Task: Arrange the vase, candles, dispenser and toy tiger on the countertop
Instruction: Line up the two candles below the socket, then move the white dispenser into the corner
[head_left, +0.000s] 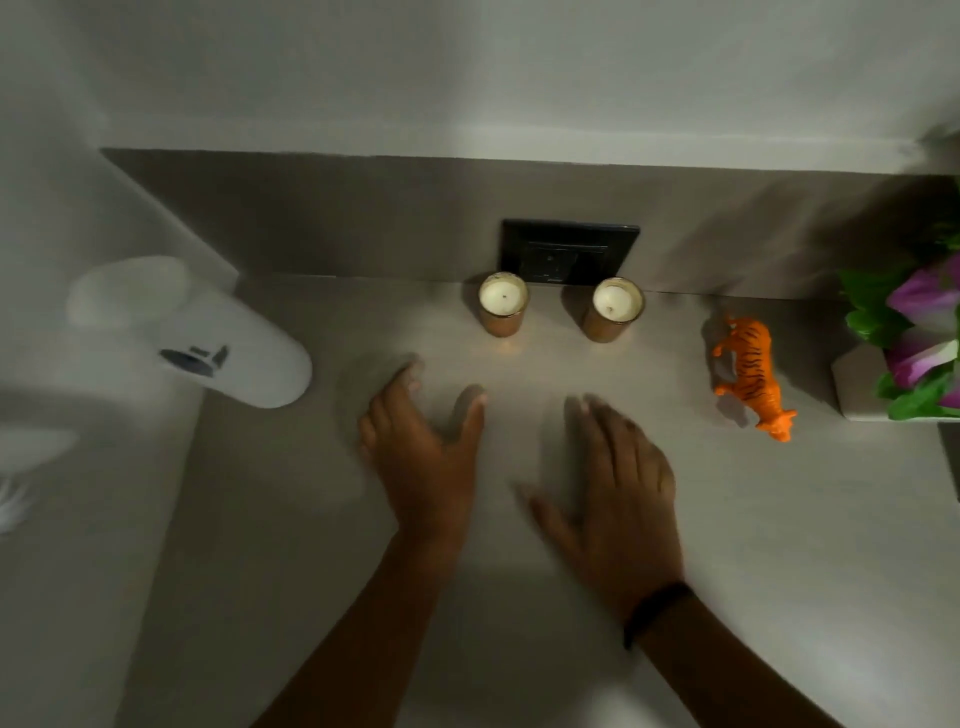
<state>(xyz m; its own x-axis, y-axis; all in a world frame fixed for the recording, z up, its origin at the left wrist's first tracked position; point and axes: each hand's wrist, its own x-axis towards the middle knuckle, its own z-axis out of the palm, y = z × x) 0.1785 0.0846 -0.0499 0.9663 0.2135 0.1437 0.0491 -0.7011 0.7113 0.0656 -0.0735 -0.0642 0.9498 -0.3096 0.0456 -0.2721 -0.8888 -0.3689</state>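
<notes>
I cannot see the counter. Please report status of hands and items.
Left hand and right hand open, empty. Candles, tiger, vase, dispenser standing. Nothing blocking.

Orange toy tiger (754, 370) with black stripes. Two copper-coloured candles (503, 304) with cream wax. White dispenser (208, 338), dark mark on its front. Purple flowers (919, 312), green leaves, white vase (857, 382). Grey bench (779, 519), black socket plate (569, 252).

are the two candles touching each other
Apart. The head view shows the left candle and the right candle standing side by side with a clear strip of bare countertop between them.
</notes>
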